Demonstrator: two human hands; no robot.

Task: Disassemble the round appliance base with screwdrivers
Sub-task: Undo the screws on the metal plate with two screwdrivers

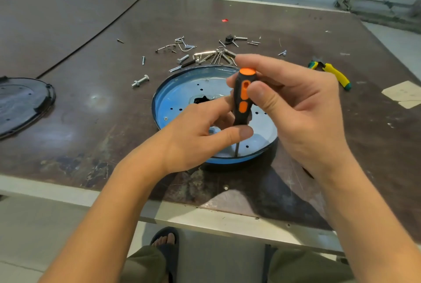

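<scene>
**Two hands holding a screwdriver over the blue base**

A person is holding a black and orange screwdriver (242,98) straight up and down with both hands. The right hand (300,109) is curling its fingers round the top of the handle, and its thumb is pressing on the orange part. The left hand (196,137) is pinching the bottom of the handle between its thumb and first finger. The thin metal tip is pointing down into the round blue metal base (182,91), on the near side, close to the rim. I cannot tell if the tip is sitting in a screw.

The base is lying flat on the dark brown worktop (91,112), near the middle. It is showing small holes and one bigger dark hole in its middle. Just past its far edge, a heap of silver screws and bolts (205,55) is lying loose. One bigger silver bolt with a nut (140,81) is lying to the left of the base. Yellow and green pliers (330,72) are lying to the right, beyond the right hand. A round black plastic cover (20,103) is resting well apart at the left side of the worktop.
</scene>
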